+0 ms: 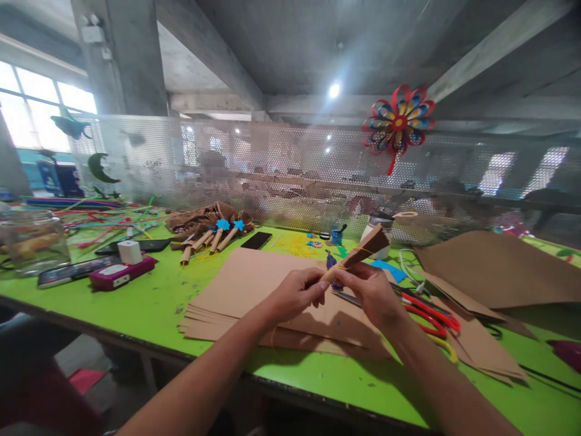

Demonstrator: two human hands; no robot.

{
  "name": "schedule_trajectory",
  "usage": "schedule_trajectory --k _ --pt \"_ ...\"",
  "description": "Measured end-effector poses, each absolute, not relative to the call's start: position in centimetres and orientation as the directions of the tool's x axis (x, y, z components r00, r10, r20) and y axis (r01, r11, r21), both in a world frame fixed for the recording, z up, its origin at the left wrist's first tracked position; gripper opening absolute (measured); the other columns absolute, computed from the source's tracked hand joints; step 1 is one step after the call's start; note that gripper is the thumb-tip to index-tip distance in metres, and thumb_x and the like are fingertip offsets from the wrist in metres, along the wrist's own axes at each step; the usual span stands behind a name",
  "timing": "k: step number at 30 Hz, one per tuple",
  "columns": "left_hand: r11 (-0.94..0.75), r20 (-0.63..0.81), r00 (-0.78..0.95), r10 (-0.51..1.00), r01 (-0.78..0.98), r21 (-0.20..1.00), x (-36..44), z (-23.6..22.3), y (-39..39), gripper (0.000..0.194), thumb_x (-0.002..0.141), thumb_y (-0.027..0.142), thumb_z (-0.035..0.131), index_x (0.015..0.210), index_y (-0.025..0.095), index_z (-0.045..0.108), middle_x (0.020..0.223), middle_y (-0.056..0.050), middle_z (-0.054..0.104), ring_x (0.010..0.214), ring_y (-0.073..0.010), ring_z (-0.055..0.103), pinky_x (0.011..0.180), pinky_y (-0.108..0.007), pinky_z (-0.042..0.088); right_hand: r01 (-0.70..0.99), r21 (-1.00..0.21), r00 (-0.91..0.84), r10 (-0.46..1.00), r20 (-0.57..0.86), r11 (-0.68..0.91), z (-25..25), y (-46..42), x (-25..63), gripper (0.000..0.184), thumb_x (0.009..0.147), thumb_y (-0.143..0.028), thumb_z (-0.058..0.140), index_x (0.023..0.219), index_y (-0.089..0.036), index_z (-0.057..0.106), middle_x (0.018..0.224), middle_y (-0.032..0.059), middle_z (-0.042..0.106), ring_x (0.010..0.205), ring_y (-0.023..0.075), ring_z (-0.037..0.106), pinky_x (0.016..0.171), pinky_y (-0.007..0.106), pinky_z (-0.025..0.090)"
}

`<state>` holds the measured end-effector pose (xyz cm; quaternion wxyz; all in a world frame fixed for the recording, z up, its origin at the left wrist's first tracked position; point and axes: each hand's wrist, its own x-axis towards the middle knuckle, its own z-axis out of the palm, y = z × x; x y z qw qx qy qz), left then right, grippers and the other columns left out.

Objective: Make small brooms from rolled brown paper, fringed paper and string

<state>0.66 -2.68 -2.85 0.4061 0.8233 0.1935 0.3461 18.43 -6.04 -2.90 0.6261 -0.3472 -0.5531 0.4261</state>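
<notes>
A folded brown paper bundle (368, 245) is tilted up to the right between my hands, its pleated end flared and a thin yellow string around it. My left hand (297, 293) is closed on its lower, rolled end. My right hand (372, 290) pinches it near the middle, thumb on the paper. Both hands are above a stack of brown paper sheets (256, 275) on the green table (181, 315). A small dark blue item (330, 260), partly hidden, stands just behind the bundle. Red-handled scissors (433, 318) are beside my right wrist.
Several similar paper bundles (218, 239), some with blue paper shapes, are heaped at the back. Left are phones (77, 270), a purple box with a white plug (122, 272) and a glass jar (36, 245). More brown paper (494, 266) lies right. A perforated screen (272, 157) stands behind.
</notes>
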Motion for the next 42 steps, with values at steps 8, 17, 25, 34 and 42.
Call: schedule_trajectory --k 8,17,25,34,42 --pt "-0.590 0.412 0.662 0.625 0.055 0.806 0.9 -2.8 -2.5 0.034 0.087 0.043 0.047 0.086 0.012 0.059 0.059 0.001 0.053 0.053 -0.0081 0.048 0.052 -0.020 0.040 -0.160 -0.912 0.006 0.925 0.381 0.376 -3.4 -6.0 17.9 0.017 0.068 -0.032 0.074 0.077 -0.018 0.070 0.070 0.0014 0.063 0.068 0.0149 0.052 0.067 0.030 0.040" --pt "-0.457 0.314 0.661 0.682 0.049 0.888 0.7 -2.8 -2.0 0.032 0.086 0.044 0.048 0.080 0.013 0.055 0.061 0.000 0.058 0.051 -0.0082 0.051 0.048 -0.019 0.037 -0.311 -0.885 0.015 0.933 0.359 0.346 -2.3 -6.1 19.0 0.018 0.067 -0.031 0.074 0.080 -0.018 0.072 0.081 0.0052 0.067 0.072 0.0164 0.056 0.068 0.031 0.045" --pt "-0.517 0.388 0.628 0.675 0.028 0.856 0.7 -2.6 -2.1 0.031 0.083 0.043 0.053 0.081 0.012 0.059 0.059 0.001 0.055 0.053 -0.0083 0.050 0.051 -0.020 0.039 -0.284 -0.903 0.024 0.943 0.331 0.324 -2.2 -6.0 19.0 0.017 0.063 -0.027 0.077 0.076 -0.016 0.071 0.068 0.0020 0.065 0.059 0.0112 0.054 0.059 0.027 0.042" --pt "-0.670 0.480 0.565 0.671 0.184 0.719 0.6 -3.0 -1.9 0.031 0.085 0.040 0.050 0.096 0.013 0.063 0.065 -0.001 0.059 0.059 -0.0108 0.053 0.057 -0.022 0.041 -0.261 -0.931 -0.020 0.963 0.269 0.255 -1.5 -6.7 19.0 0.022 0.060 -0.026 0.076 0.077 -0.013 0.071 0.071 0.0058 0.067 0.057 0.0130 0.056 0.053 0.027 0.042" --pt "-0.725 0.497 0.572 0.652 0.279 0.630 0.5 -2.9 -2.1 0.030 0.086 0.041 0.047 0.088 0.015 0.062 0.064 0.000 0.060 0.057 -0.0111 0.051 0.055 -0.021 0.037 -0.278 -0.940 0.047 0.980 0.195 0.200 -1.6 -6.4 18.9 0.018 0.056 -0.024 0.077 0.069 -0.014 0.068 0.057 0.0009 0.061 0.046 0.0092 0.048 0.043 0.023 0.035"
